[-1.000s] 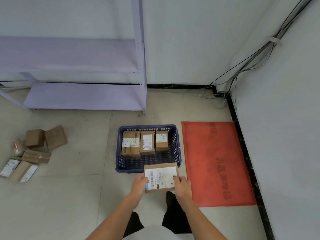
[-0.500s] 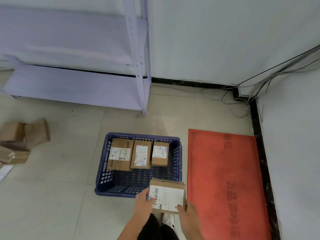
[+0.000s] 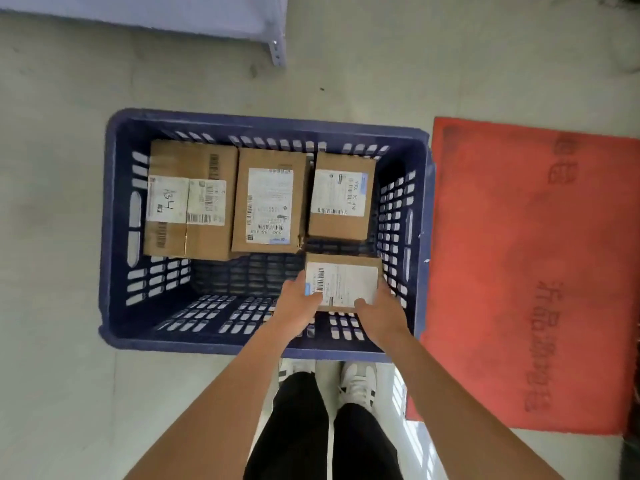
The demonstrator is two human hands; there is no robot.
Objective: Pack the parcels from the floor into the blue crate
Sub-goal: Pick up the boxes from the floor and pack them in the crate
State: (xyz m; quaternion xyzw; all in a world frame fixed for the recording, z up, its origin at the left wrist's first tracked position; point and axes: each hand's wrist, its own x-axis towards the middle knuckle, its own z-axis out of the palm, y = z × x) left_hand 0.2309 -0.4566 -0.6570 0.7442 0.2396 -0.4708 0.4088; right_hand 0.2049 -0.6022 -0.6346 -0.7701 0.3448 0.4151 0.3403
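The blue crate [image 3: 114, 216] stands on the floor right below me. Three labelled cardboard parcels lie in a row along its far side: a wide one [image 3: 188, 199] on the left, a taller one [image 3: 268, 200] in the middle and a smaller one [image 3: 341, 195] on the right. I hold a fourth labelled parcel [image 3: 346, 280] low inside the crate's near right corner, just in front of the right-hand parcel. My left hand [image 3: 298, 301] grips its left edge and my right hand [image 3: 379, 311] grips its near right corner.
A red mat [image 3: 530, 271] lies on the floor right of the crate. The foot of a white shelf unit [image 3: 275, 46] stands beyond the crate. My shoes [image 3: 356, 382] stand at the crate's near wall. The crate's near left floor [image 3: 214, 306] is bare.
I have leaned over the crate and lowered the parcel from above its near rim down into the near right corner. The loose parcels on the floor at left have gone out of view.
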